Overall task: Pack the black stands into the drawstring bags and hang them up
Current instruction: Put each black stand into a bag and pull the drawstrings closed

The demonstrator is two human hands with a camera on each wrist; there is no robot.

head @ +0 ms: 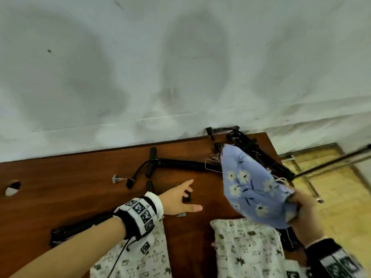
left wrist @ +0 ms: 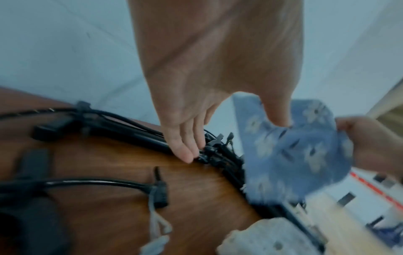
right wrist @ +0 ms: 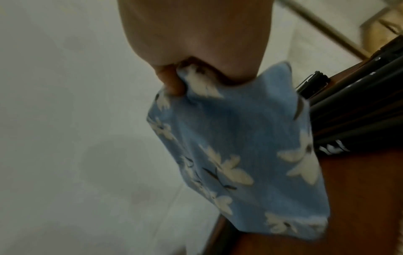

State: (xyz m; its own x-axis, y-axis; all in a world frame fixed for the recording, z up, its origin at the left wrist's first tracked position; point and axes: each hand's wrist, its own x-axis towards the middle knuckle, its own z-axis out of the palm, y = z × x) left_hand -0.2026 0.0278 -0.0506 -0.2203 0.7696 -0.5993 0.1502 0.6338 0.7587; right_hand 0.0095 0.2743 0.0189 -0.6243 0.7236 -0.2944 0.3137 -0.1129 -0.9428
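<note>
A soft blue drawstring bag [head: 249, 185] printed with white flowers hangs limp above the far right of the glossy brown wooden table [head: 60, 177]. The right hand [head: 303, 209] pinches its gathered edge between thumb and curled fingers. The left hand [head: 178, 199] hovers flat, fingers straight and loosely spread, over the tabletop. Slim black stands [head: 180, 163] with cables lie beyond it. Two cream patterned cloth bags [head: 247, 249] rest flat at the near edge.

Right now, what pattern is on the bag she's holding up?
Blue bag with white flowers, clearest from the right wrist.
</note>
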